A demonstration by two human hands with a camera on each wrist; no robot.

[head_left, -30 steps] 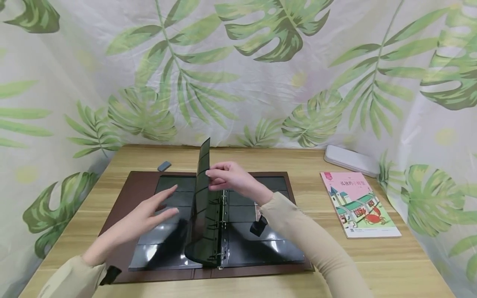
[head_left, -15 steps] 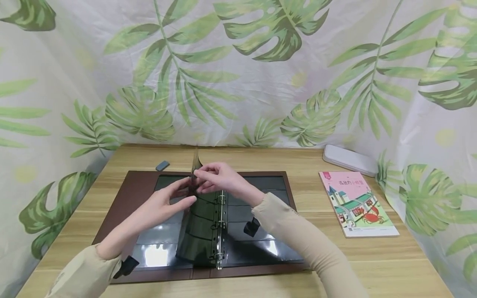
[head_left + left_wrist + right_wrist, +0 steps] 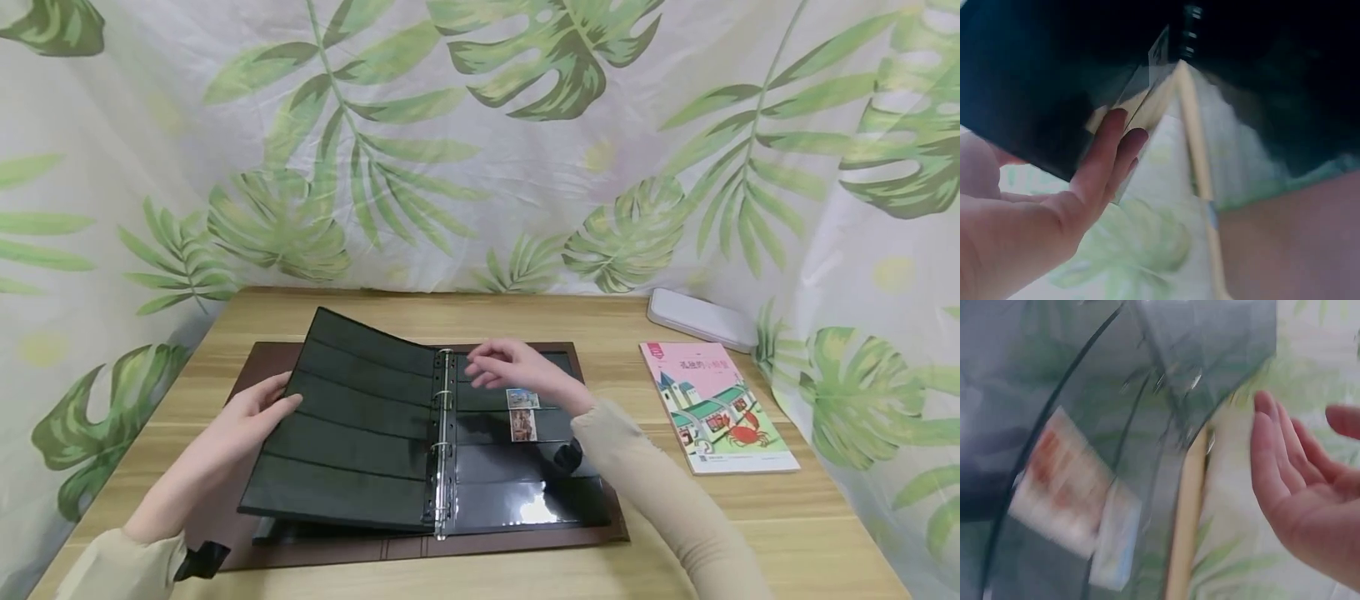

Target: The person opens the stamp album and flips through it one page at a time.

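Note:
A stamp album [image 3: 390,546] with a brown cover and metal rings lies open on the table. My left hand [image 3: 243,425] holds the outer edge of a black pocket page [image 3: 352,408], which is raised at a slant over the left side. In the left wrist view, the fingers [image 3: 1107,147] lie along one face of that page. Above the right-hand page [image 3: 502,508] hovers my right hand [image 3: 517,367], its fingers loosely bent around nothing. Two small stamps, one blue [image 3: 522,398] and one reddish-brown [image 3: 523,425], sit in that page's pockets.
To the right lies a pink picture book [image 3: 716,408] with a crab on its cover. Behind it a pale case [image 3: 701,318] rests near the table's back edge. A leaf-patterned cloth [image 3: 480,167] hangs behind the wooden table [image 3: 562,571].
The page has swung left, passing from my right hand to my left. My right hand has let go and moved right. The stamps show fully, and the raised page covers the small grey block's place.

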